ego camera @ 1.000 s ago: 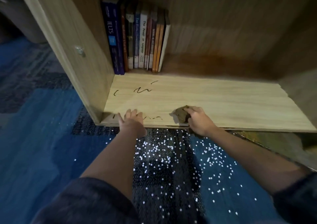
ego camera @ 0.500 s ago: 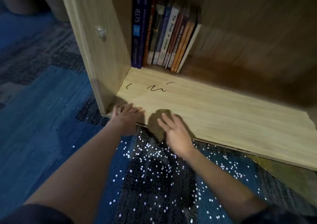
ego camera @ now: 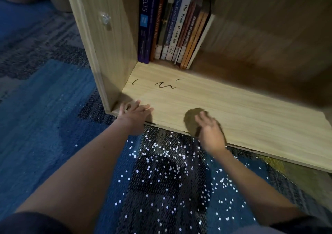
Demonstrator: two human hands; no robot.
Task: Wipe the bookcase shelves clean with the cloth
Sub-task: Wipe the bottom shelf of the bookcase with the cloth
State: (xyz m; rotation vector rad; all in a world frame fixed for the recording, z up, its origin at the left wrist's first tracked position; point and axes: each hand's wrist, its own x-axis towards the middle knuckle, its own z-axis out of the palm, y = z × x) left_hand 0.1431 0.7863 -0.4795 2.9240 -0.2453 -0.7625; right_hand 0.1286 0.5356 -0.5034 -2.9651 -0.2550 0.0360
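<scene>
Right grip [ego camera: 210,132] has slid rightward, opened flat, pressing cloth [ego camera: 190,119] onto shelf [ego camera: 251,119].

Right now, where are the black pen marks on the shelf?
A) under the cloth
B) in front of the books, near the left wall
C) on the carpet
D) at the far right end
B: the black marks lie on the shelf just before the books, deeper in than the cloth under the right hand.
</scene>
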